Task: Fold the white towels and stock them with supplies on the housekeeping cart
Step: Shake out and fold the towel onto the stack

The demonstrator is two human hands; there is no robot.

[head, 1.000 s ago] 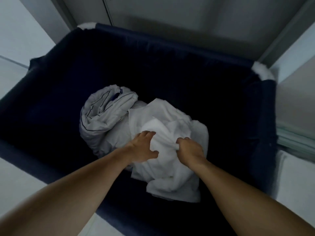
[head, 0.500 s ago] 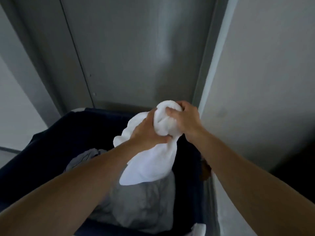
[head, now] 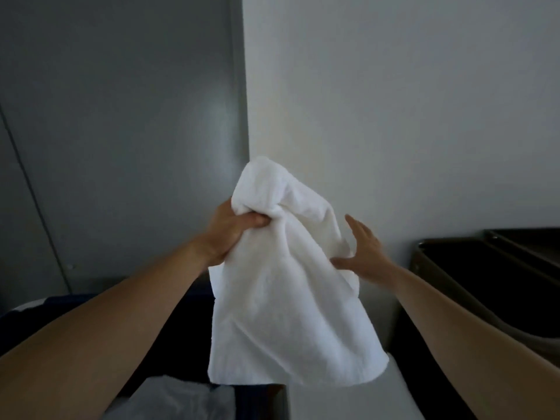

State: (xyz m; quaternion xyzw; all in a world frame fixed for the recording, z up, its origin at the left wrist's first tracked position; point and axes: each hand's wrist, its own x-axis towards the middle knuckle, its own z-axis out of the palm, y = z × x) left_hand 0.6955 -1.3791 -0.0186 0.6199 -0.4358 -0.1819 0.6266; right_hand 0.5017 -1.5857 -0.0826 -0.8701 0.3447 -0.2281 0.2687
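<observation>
A white towel [head: 285,301] hangs in the air in front of me, bunched at its top and falling loose below. My left hand [head: 233,231] grips the bunched top edge with curled fingers. My right hand [head: 362,253] is at the towel's right side with fingers spread and straight; its thumb lies against the cloth. The towel hides part of the right hand's palm.
The dark blue laundry bin [head: 188,301] sits low at the left with grey linen [head: 181,401] inside. A dark tub of the housekeeping cart [head: 485,286] stands at the right. A grey door and a white wall are straight ahead.
The towel was lifted out of the bin and raised higher. My right hand let go of the bunched top and moved to the right side with its fingers spread; the view tilted up.
</observation>
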